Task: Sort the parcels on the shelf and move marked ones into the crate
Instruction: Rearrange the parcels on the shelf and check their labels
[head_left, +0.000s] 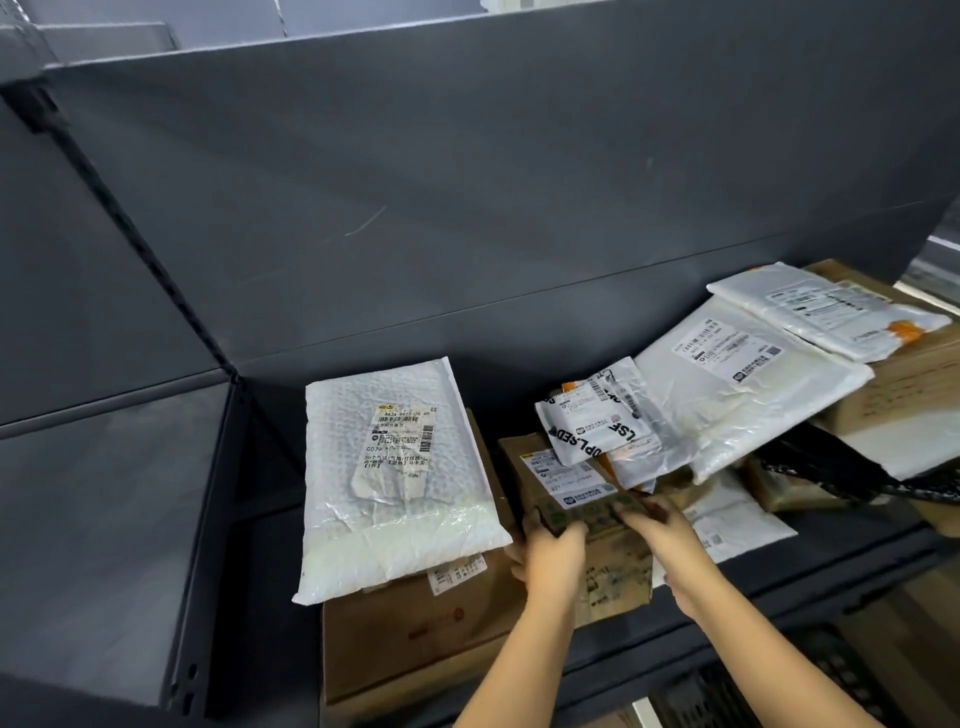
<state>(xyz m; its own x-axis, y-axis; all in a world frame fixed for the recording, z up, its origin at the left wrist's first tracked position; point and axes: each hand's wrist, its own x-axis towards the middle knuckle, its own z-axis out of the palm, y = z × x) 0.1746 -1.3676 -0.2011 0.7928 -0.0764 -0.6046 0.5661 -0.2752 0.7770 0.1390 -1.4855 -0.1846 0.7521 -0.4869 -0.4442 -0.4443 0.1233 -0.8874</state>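
At the front edge of the shelf (779, 571), the left hand (550, 558) and the right hand (657, 522) are both clamping a small brown box (576, 499), one at each near corner, with fingers curling over its top edge and thumbs lying toward the person. They are probably gripping it from both sides to keep it level while lifting or turning it so the white label (563, 470) can be read; whether it carries the mark is too blurred to tell. The box is sitting among the middle parcels, its long axis running from the near edge back toward the rear wall, slightly angled left, label facing up. Just behind it a small white mailer (597, 415) is leaning over its far end. To the left, a bubble mailer (395, 478) is resting on a large carton (415, 634), long axis running front to back. To the right, larger white bags (737, 379) are overlapping on more cartons. No crate is showing clearly.
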